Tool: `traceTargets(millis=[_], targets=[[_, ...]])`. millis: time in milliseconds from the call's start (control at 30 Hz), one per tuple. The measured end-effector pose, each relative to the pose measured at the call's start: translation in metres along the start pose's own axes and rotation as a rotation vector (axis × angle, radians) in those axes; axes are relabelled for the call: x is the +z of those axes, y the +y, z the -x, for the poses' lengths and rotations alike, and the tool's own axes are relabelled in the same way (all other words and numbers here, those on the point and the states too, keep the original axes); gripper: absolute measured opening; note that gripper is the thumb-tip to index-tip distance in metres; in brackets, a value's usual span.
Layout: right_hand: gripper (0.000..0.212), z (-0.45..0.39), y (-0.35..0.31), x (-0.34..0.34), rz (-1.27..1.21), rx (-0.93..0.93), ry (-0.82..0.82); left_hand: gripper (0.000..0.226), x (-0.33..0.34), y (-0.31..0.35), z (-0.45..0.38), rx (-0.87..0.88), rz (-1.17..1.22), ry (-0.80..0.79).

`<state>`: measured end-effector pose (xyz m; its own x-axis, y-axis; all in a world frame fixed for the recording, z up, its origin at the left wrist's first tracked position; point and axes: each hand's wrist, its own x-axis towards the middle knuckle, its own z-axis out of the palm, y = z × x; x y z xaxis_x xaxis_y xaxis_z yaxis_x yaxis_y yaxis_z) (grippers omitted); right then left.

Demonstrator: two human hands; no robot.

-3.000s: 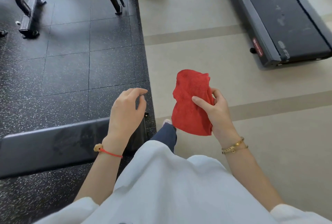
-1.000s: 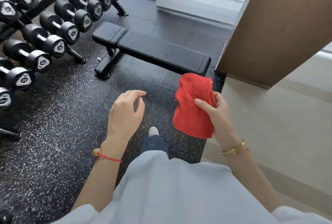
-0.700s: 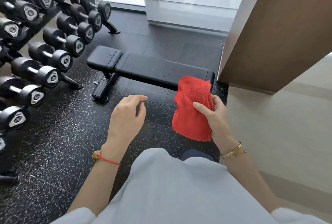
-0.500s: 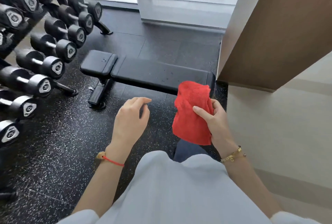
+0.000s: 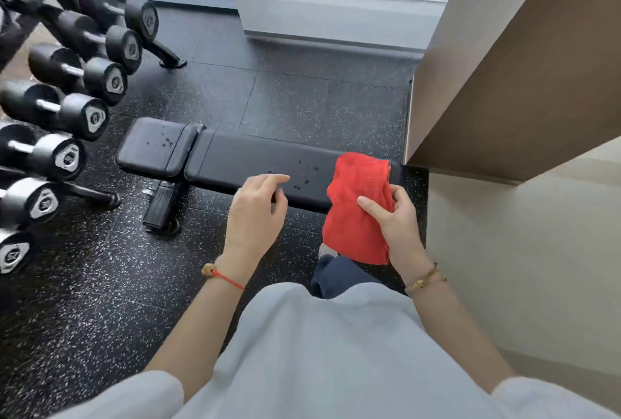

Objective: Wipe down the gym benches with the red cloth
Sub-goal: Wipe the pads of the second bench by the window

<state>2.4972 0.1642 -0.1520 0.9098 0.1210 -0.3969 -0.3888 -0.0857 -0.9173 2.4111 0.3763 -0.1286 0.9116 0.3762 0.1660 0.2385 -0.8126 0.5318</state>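
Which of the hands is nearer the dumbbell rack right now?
Left. The left hand hovers empty, closer to the dumbbell rack; the right hand, gripping the red cloth, is farther away.

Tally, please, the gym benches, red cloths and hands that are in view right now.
gym bench: 1
red cloth: 1
hands: 2 (left hand, holding nothing; right hand, gripping the cloth)
Total: 4
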Motion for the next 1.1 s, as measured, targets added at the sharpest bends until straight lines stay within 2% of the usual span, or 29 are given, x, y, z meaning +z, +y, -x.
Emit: traceTargets(millis=[167, 300, 500, 833, 967, 1100], targets=[[0.042, -0.091, 0.002, 0.010, 0.056, 0.015, 0.025, 0.028, 0.051, -0.020, -0.074, 0.025, -0.008, -0.065], [0.040, -0.159, 0.035, 0.017, 0.074, 0.039, 0.064, 0.029, 0.110, -0.049, -0.115, 0.039, -0.024, -0.144], [0.037, -0.256, 0.126, 0.035, 0.108, 0.048, 0.097, 0.028, 0.225, -0.115, -0.150, 0.089, -0.050, -0.203], [0.041, -0.367, 0.295, 0.041, 0.160, -0.029, 0.118, 0.029, 0.406, -0.220, -0.142, 0.181, -0.038, -0.160], [0.046, -0.378, 0.332, 0.042, 0.312, -0.144, 0.150, 0.031, 0.449, -0.240, -0.136, 0.233, -0.023, -0.092], [0.062, -0.377, 0.346, 0.034, 0.543, -0.411, 0.223, 0.030, 0.475, -0.249, -0.132, 0.303, -0.014, -0.046]])
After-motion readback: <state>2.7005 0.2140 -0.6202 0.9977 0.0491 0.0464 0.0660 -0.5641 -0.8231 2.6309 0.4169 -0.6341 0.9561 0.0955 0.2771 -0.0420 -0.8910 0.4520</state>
